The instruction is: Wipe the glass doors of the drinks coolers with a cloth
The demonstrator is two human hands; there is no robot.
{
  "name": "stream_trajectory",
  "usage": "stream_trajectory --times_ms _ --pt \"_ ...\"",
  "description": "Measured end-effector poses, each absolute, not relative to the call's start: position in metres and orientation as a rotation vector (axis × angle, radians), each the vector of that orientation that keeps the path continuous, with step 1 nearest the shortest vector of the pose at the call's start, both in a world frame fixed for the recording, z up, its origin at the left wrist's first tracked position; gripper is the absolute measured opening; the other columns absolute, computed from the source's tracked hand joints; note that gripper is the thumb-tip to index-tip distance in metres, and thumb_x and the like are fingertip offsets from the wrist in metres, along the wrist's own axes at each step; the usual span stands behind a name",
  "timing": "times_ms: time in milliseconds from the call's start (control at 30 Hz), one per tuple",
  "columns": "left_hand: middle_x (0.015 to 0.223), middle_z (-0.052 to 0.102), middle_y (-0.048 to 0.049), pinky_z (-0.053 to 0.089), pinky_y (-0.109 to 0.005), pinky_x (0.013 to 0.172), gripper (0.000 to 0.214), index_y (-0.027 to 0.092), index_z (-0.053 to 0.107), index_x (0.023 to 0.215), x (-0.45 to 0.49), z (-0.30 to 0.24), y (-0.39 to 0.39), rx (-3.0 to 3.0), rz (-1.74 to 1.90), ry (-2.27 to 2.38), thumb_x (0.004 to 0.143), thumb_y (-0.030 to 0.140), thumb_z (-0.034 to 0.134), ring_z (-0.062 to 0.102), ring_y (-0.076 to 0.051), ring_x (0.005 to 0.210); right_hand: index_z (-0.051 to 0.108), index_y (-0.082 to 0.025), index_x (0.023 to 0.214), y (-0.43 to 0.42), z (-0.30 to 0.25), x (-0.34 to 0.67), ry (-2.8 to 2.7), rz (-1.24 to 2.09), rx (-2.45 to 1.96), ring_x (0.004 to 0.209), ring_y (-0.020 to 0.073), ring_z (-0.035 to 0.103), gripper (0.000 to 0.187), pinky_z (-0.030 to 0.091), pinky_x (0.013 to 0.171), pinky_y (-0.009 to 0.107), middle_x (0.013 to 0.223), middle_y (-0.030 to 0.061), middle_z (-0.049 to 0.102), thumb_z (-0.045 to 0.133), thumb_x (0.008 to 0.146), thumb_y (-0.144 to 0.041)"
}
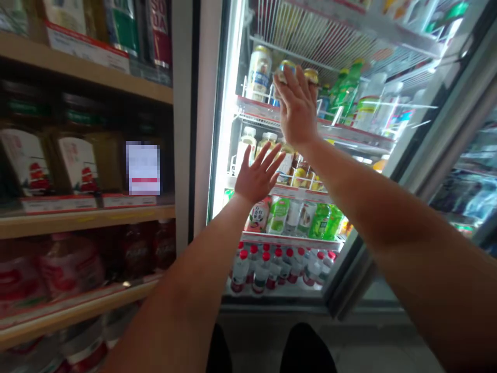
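My right hand (298, 111) is raised in front of the upper part of a lit drinks fridge (267, 238). Its fingers lie over a cloth (280, 77), of which only the edges show past the fingertips; it looks pressed to the glass door. Lower and to the left, my left hand (257, 177) is open, fingers spread, its palm toward the glass and holding nothing. Whether the left palm touches the glass I cannot tell. Behind the hands are a white can (259, 72), green bottles (351, 85) and pale-capped bottles (248, 140).
Wooden shelves (85, 223) with bottles and price labels stand close on the left. A metal door frame (404, 171) runs slantwise on the right, with another fridge (462, 181) beyond it. Red-capped bottles (262, 272) fill the fridge bottom. Two dark shoe or knee shapes (306, 347) show below.
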State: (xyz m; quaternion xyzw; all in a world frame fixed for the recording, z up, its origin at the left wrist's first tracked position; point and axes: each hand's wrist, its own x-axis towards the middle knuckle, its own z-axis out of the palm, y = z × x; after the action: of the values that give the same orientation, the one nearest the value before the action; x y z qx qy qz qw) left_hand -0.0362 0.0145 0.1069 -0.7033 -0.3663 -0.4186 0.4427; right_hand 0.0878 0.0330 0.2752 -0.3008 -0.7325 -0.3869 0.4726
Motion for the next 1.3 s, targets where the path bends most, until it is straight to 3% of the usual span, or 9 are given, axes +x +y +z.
stream_trajectory --times_ms 167,333,533,700,800,1000,1167,1300 --pt "0.165 0.028 -0.0049 -0.011 -0.055 0.128 0.061 0.024 0.026 0.162 -0.037 0.106 0.014 -1.721 -1.038 -0.895 0.103 0.028 0.045 0.012 -0.024 0.157 0.037 -0.03 0.155 0.026 0.331 0.067 -1.666 -0.826 -0.909 0.157 0.0201 0.017 0.048 0.016 0.13 0.052 0.167 -0.0061 0.027 0.038 0.108 -0.02" --pt "0.165 0.029 -0.0043 -0.016 -0.05 0.127 0.058 0.022 0.029 0.161 -0.038 0.106 0.015 -1.677 -1.027 -0.882 0.104 0.029 0.042 0.012 -0.022 0.157 0.034 -0.028 0.156 0.016 0.331 0.038 -1.669 -0.842 -0.937 0.158 0.0208 0.013 0.048 0.015 0.13 0.046 0.168 -0.0081 0.022 0.037 0.109 -0.026" --pt "0.165 0.029 -0.0037 -0.011 -0.054 0.129 0.059 0.026 0.028 0.161 -0.038 0.107 0.013 -1.719 -1.039 -0.908 0.104 0.03 0.042 0.012 -0.022 0.157 0.035 -0.027 0.157 0.015 0.351 0.045 -1.855 -0.916 -0.79 0.157 0.019 0.016 0.046 0.014 0.13 0.045 0.167 -0.008 0.027 0.034 0.111 -0.028" --pt "0.165 0.028 -0.0033 -0.013 -0.051 0.129 0.058 0.024 0.029 0.16 -0.039 0.106 0.014 -1.682 -1.03 -0.891 0.105 0.03 0.043 0.009 -0.021 0.157 0.031 -0.016 0.157 0.024 0.393 0.053 -1.568 -0.733 -0.885 0.153 0.014 0.027 0.049 0.019 0.128 0.037 0.162 -0.0005 0.037 0.039 0.109 -0.022" --pt "0.164 0.029 -0.0037 -0.014 -0.049 0.129 0.058 0.023 0.03 0.16 -0.04 0.106 0.016 -1.657 -1.033 -0.863 0.104 0.029 0.044 0.009 -0.02 0.157 0.032 -0.016 0.157 0.027 0.386 0.041 -1.514 -0.763 -0.916 0.156 0.0162 0.022 0.048 0.019 0.129 0.04 0.165 0.0004 0.032 0.036 0.11 -0.026" --pt "0.164 0.032 -0.0039 -0.01 -0.054 0.129 0.059 0.028 0.031 0.159 -0.043 0.106 0.022 -1.735 -1.094 -0.855 0.103 0.03 0.047 0.015 -0.022 0.157 0.039 -0.028 0.152 0.03 0.341 0.017 -1.8 -0.955 -0.777 0.157 0.0163 0.013 0.047 0.008 0.132 0.043 0.166 -0.0135 0.028 0.037 0.107 -0.016" --pt "0.165 0.028 -0.0021 -0.008 -0.055 0.129 0.066 0.032 0.021 0.162 -0.043 0.107 0.022 -1.721 -1.069 -0.87 0.102 0.032 0.048 0.015 -0.024 0.157 0.041 -0.028 0.151 0.028 0.324 0.036 -1.996 -1.005 -0.624 0.156 0.0128 0.016 0.048 0.003 0.132 0.042 0.164 -0.017 0.03 0.029 0.104 -0.022" --pt "0.166 0.026 -0.0012 -0.006 -0.056 0.13 0.073 0.035 0.013 0.163 -0.043 0.108 0.021 -1.699 -1.064 -0.854 0.101 0.031 0.05 0.017 -0.025 0.156 0.038 -0.034 0.153 0.024 0.317 0.067 -2.075 -1.16 -0.609 0.156 0.0113 0.02 0.05 0.006 0.132 0.042 0.164 -0.0172 0.029 0.026 0.105 -0.028"
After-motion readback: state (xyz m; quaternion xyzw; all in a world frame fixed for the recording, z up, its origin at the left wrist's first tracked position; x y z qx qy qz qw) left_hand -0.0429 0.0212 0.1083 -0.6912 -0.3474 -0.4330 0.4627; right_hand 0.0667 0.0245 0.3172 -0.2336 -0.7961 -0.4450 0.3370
